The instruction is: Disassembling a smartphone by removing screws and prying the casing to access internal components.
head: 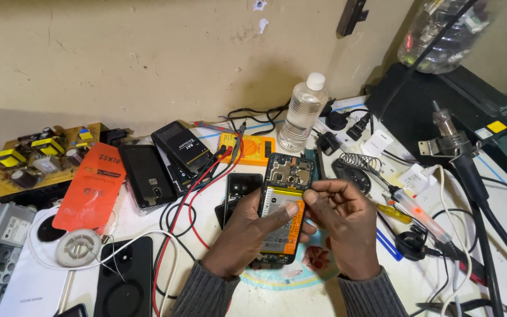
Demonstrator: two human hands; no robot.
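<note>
Opened phone (pixel 283 205): one, back cover off, circuit board and battery exposed; it was held upright over the middle of the white bench (pixel 206 293), screen side away.
Left hand (pixel 244 235): fingers were closed around the phone's left edge, thumb pressed on the battery face.
Right hand (pixel 341 226): thumb and forefinger were pinched together at the battery's upper right corner; whether anything lay between them could not be told.
Other phones: at least three dark handsets lay flat to the left, one (pixel 146 175) beside an orange card packet (pixel 91 188).
Bottles: one clear plastic bottle (pixel 303 114), white cap on, stood upright behind the phone; contents clear, level not discernible.
Meter: one yellow multimeter (pixel 246 148) with red and black leads (pixel 192 194).
Labels: the battery bore a yellow-and-orange label over a white face.
</note>
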